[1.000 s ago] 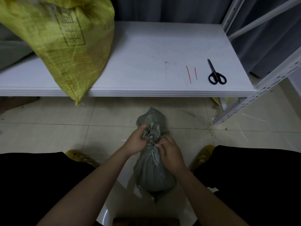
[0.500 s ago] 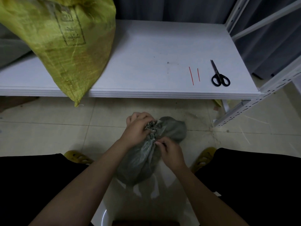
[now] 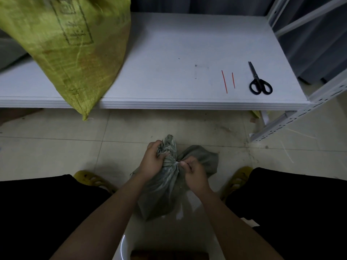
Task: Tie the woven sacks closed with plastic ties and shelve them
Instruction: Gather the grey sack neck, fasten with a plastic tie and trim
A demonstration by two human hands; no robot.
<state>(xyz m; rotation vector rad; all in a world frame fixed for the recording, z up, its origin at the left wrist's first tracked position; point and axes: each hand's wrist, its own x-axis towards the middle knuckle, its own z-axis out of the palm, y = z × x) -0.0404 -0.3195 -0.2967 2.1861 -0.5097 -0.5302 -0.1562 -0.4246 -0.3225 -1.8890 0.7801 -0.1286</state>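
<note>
A small grey woven sack (image 3: 161,192) sits between my knees above the floor. My left hand (image 3: 152,162) grips its bunched neck just below the crumpled mouth. My right hand (image 3: 193,175) pinches a thin pale plastic tie (image 3: 177,163) wrapped round the neck. A large yellow-green woven sack (image 3: 71,45) lies on the white shelf (image 3: 169,53) at the left, its corner hanging over the front edge. Two red plastic ties (image 3: 224,82) lie on the shelf at the right.
Black scissors (image 3: 260,83) lie on the shelf right of the red ties. A white perforated shelf upright (image 3: 293,117) slants at the right. Yellow slippers (image 3: 90,180) are on the tiled floor by my knees. A white stool rim (image 3: 122,246) shows below.
The grey sack has turned in my hands, its body swinging from upright to lying over to the right. My left hand keeps the neck and my right stays on the tie.
</note>
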